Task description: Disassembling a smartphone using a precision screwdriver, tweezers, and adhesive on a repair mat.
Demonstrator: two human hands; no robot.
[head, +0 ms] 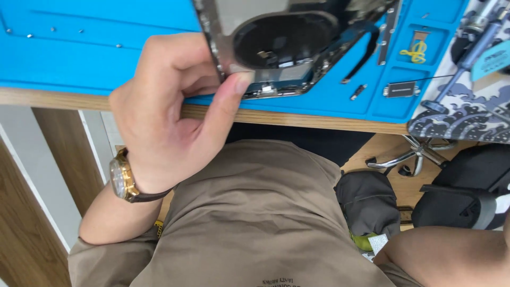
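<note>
My left fingers [212, 79] pinch the near edge of the opened metal-framed phone housing with its black round coil [276, 48], tilted above the blue silicone work mat [95, 58]. Inspection step, I judge; next requires steady re-seating. My right hand is out of view.

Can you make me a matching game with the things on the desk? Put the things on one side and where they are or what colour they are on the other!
Things:
1. opened phone frame
2. wristwatch
3. work mat
4. little yellow part

Places and colours:
A. bright blue, spread over the wooden desk
B. gold case, on the left wrist
C. pinched at its edge by the left hand
D. lying in a small compartment of the mat, at the right

Pairs: 1-C, 2-B, 3-A, 4-D
</note>
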